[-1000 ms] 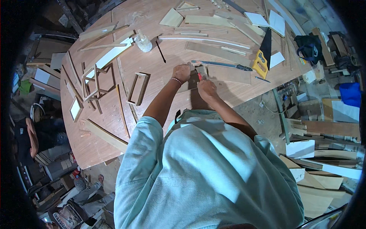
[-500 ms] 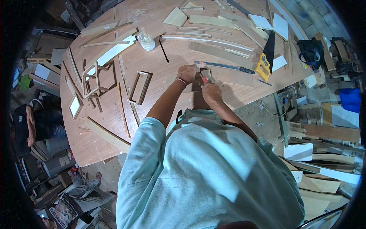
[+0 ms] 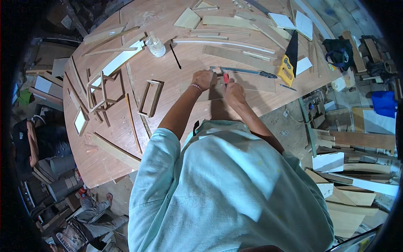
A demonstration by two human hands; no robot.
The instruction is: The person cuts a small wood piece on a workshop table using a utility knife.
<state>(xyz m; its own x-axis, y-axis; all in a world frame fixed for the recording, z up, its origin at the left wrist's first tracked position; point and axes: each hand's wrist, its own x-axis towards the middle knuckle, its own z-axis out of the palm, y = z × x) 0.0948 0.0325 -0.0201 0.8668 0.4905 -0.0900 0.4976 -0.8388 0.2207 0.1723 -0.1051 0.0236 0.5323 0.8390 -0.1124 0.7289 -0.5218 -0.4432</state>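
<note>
Over the middle of the table, my left hand (image 3: 202, 80) is closed around a small light wooden piece (image 3: 214, 78), only part of which shows. Close beside it, my right hand (image 3: 235, 93) grips a small red tool (image 3: 226, 78); its kind cannot be made out. A wide thin board (image 3: 256, 85) lies under and to the right of my hands. Just beyond them rests a long narrow blue-grey tool with a dark handle (image 3: 268, 74), perhaps a hacksaw or file. Further right is a handsaw with a yellow handle (image 3: 286, 72).
Left on the table (image 3: 168, 119) stand a small rectangular wooden frame (image 3: 150, 98) and a stool-like frame (image 3: 100, 90). A jar with a brush (image 3: 156, 47) stands behind. Strips and boards lie along the far side. Two people (image 3: 37, 138) are at the left.
My right hand and the red tool have shifted slightly, the tool now standing more upright beside the wooden piece. My left hand keeps its hold. The whole view has shifted a little.
</note>
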